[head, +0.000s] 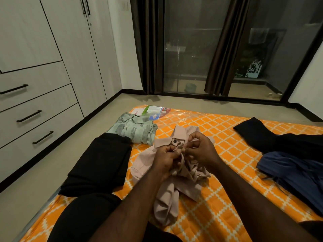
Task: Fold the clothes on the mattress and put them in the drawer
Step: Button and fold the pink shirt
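Observation:
A crumpled pale pink shirt (167, 194) lies in the middle of the orange patterned mattress (218, 137), collar facing away from me. My left hand (166, 161) and my right hand (201, 149) both pinch its front placket just below the collar, next to a dark button. A folded green patterned shirt (134, 128) and folded black trousers (99, 163) lie to the left. Unfolded dark clothes lie on the right: a black garment (272, 137) and a navy one (297, 173). Three closed drawers (35, 116) with black handles sit in the wardrobe at the left.
A strip of bare floor separates the mattress's left edge from the wardrobe (70, 41). A printed label (153, 110) sits under the mattress's plastic wrap at its far edge. Dark curtains (222, 49) and glass doors stand beyond. My leg in black (78, 219) rests at the near left.

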`<action>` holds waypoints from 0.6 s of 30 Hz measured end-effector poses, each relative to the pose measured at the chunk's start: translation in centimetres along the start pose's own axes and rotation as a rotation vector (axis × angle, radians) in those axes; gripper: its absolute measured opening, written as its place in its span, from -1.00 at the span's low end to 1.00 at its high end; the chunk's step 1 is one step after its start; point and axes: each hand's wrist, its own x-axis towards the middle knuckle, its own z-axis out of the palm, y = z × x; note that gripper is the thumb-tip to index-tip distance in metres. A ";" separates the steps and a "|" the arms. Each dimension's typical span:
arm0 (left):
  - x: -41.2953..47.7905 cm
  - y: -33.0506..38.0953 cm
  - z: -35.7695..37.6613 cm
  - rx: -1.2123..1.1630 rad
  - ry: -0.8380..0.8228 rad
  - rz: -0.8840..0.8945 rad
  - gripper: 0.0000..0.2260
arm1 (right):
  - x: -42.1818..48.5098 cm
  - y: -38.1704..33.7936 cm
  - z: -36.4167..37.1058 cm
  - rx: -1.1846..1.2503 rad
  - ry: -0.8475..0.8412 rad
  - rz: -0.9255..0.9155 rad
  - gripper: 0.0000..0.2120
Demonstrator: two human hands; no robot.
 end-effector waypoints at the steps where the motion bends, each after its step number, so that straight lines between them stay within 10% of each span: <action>1: 0.2 0.0 0.1 -0.006 0.009 0.002 -0.90 | 0.0 0.1 0.1 -0.029 0.016 -0.023 -0.69; 10: 0.7 -1.2 0.4 -0.246 0.111 0.005 -0.90 | -1.1 0.0 3.4 -0.320 0.204 -0.290 -0.79; 18: 0.4 -0.6 -0.7 -0.271 -0.132 -0.023 -0.86 | -0.4 -0.5 1.5 0.319 0.071 0.143 -0.74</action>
